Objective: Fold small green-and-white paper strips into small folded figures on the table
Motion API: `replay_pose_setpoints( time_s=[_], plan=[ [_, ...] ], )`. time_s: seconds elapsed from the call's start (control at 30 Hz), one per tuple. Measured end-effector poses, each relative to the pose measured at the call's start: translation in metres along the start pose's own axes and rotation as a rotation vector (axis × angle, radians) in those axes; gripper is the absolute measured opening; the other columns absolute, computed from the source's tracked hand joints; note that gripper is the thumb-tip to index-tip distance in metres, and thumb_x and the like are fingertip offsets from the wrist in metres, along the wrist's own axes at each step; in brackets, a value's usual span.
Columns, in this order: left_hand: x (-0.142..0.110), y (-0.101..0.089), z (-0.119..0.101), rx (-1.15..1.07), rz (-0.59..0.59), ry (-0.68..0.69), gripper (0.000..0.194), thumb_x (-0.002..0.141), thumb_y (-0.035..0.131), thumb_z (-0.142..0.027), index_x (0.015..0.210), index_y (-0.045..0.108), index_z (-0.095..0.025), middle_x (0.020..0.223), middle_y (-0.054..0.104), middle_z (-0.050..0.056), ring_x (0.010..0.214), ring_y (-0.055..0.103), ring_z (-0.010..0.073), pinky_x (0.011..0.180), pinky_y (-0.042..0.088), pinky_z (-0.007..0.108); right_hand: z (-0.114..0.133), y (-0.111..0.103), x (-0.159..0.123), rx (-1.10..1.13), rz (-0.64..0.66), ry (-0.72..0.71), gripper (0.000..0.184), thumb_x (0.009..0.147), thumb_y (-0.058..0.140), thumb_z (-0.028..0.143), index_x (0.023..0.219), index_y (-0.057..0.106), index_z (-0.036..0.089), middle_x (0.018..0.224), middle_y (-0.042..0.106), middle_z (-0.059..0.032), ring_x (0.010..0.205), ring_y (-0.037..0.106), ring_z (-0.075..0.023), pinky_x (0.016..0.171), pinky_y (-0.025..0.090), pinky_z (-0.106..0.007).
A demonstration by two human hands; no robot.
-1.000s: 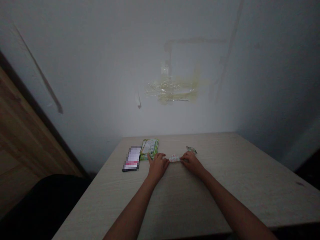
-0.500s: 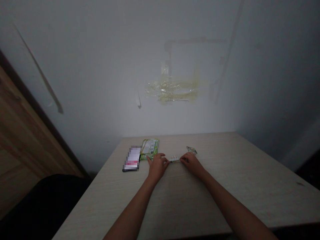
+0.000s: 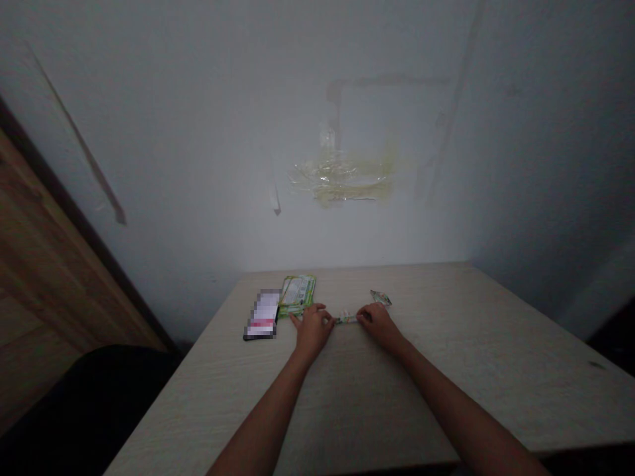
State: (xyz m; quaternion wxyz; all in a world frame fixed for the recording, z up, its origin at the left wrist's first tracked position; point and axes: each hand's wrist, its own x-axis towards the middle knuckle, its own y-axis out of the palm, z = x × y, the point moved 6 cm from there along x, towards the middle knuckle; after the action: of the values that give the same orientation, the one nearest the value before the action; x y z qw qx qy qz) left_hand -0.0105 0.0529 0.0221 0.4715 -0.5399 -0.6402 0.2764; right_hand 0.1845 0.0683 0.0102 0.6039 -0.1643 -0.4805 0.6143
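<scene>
Between my two hands stretches a narrow strip of printed wrapper [image 3: 346, 318], whitish with green and dark marks, just above or on the table. My left hand [image 3: 312, 330] pinches its left end with thumb and fingertips. At the right end, my right hand [image 3: 383, 329] pinches it the same way. Just beyond the right hand lies a small folded piece of printed wrapper [image 3: 381, 297], pointed at its ends. Flat green-and-white packets [image 3: 298, 289] lie stacked behind my left hand, which partly covers their near edge.
A phone [image 3: 262, 315] with a blurred-out screen lies left of the packets. The pale wooden table [image 3: 342, 410] meets a wall [image 3: 208, 165] with clear tape stuck on it [image 3: 337, 175]. A dark object [image 3: 99, 396] stands beside the table's left edge.
The strip between my hands has become narrower and shows more green, as if turned or folded over. Both hands have barely moved and keep their pinch.
</scene>
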Motion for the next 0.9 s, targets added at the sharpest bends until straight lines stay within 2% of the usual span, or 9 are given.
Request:
replay_pose_setpoints(
  time_s=[0.3, 0.53, 0.73, 0.9],
  plan=[
    [0.002, 0.002, -0.001, 0.022, -0.035, 0.007, 0.016, 0.081, 0.063, -0.038, 0.079, 0.073, -0.026, 0.129, 0.058, 0.005, 0.124, 0.045, 0.0287, 0.107, 0.007, 0.073, 0.004, 0.004, 0.003, -0.114, -0.041, 0.02, 0.018, 0.086, 0.054, 0.023, 0.08, 0.069, 0.015, 0.083, 0.068, -0.0086, 0.086, 0.056, -0.0213, 0.082, 0.04, -0.032],
    [0.001, -0.001, -0.005, 0.032, -0.034, 0.026, 0.013, 0.08, 0.064, -0.037, 0.082, 0.071, -0.025, 0.127, 0.059, 0.005, 0.124, 0.045, 0.0289, 0.108, 0.009, 0.072, 0.007, 0.005, 0.003, -0.158, -0.051, 0.018, 0.019, 0.087, 0.058, 0.03, 0.076, 0.066, 0.016, 0.081, 0.068, -0.0075, 0.084, 0.056, -0.022, 0.08, 0.039, -0.032],
    [-0.001, 0.001, -0.012, -0.009, 0.019, 0.131, 0.026, 0.085, 0.057, -0.029, 0.11, 0.064, -0.037, 0.134, 0.057, 0.0, 0.132, 0.039, 0.0292, 0.106, 0.005, 0.075, 0.011, 0.002, 0.002, -0.168, -0.03, 0.058, 0.018, 0.086, 0.06, 0.03, 0.078, 0.067, 0.016, 0.084, 0.069, -0.0082, 0.088, 0.056, -0.022, 0.08, 0.038, -0.03],
    [-0.001, 0.01, -0.015, -0.092, 0.12, 0.213, 0.033, 0.091, 0.046, -0.024, 0.112, 0.062, -0.044, 0.126, 0.064, -0.006, 0.135, 0.039, 0.0251, 0.106, -0.004, 0.075, 0.012, 0.003, 0.004, -0.184, -0.002, 0.106, 0.019, 0.086, 0.059, 0.03, 0.079, 0.069, 0.015, 0.085, 0.07, -0.0082, 0.091, 0.056, -0.0219, 0.083, 0.037, -0.029]
  ],
)
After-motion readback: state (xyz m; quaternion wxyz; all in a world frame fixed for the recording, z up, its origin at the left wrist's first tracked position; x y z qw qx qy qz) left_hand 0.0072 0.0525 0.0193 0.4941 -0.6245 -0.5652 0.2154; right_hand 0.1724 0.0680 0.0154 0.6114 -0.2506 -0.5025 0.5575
